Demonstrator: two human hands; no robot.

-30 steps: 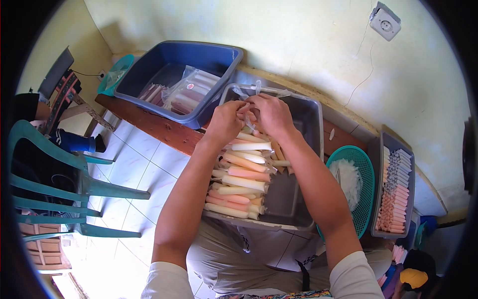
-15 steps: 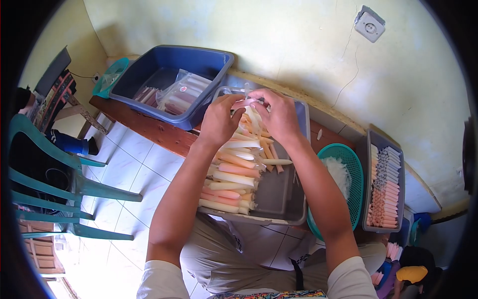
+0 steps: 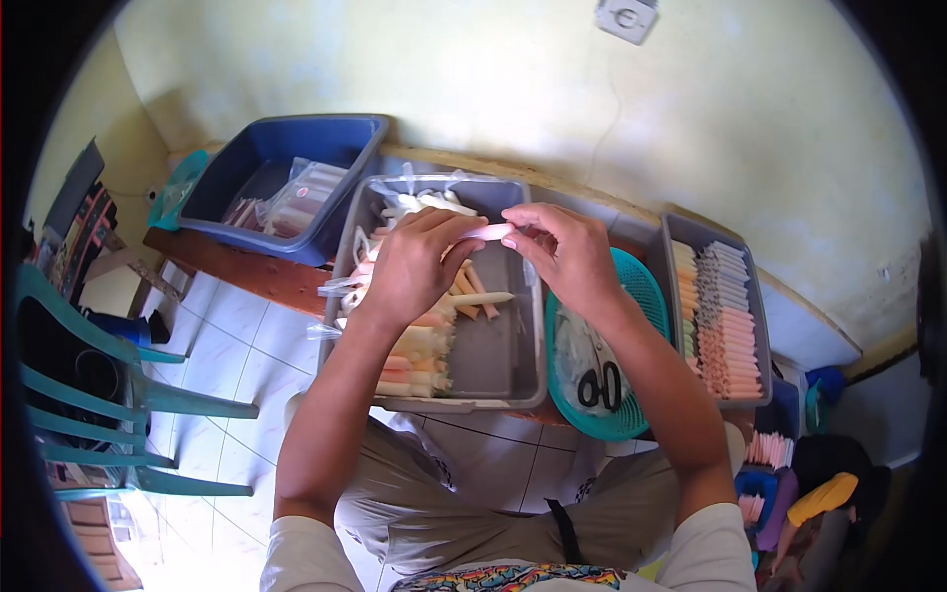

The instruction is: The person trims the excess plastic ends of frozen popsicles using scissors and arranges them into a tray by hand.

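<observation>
My left hand (image 3: 422, 259) and my right hand (image 3: 564, 247) meet above a grey tray (image 3: 493, 367). Between them they pinch a short pink ice-pop tube (image 3: 490, 232); the left fingers close on one end, the right thumb and fingertips on the other. Inside the tray, cream, pink and orange filled tubes (image 3: 419, 345) lie stacked at the left, with a few loose ones (image 3: 483, 298) near the middle. Clear plastic ends stick up along the tray's far and left sides. Under my right forearm stands a teal basket (image 3: 631, 424) holding black-handled scissors (image 3: 599, 387) and clear plastic.
A blue bin (image 3: 252, 242) with bagged tubes stands at the far left on a wooden bench (image 3: 252, 281). At right, another grey bin (image 3: 764, 345) holds rows of tied tubes (image 3: 725, 326). A green chair (image 3: 192, 400) is at left. Another person (image 3: 829, 493) is at lower right.
My view has shifted to the right. My hands have moved nearer and to the right over the tray, still pinching the pink tube. The scissors now show.
</observation>
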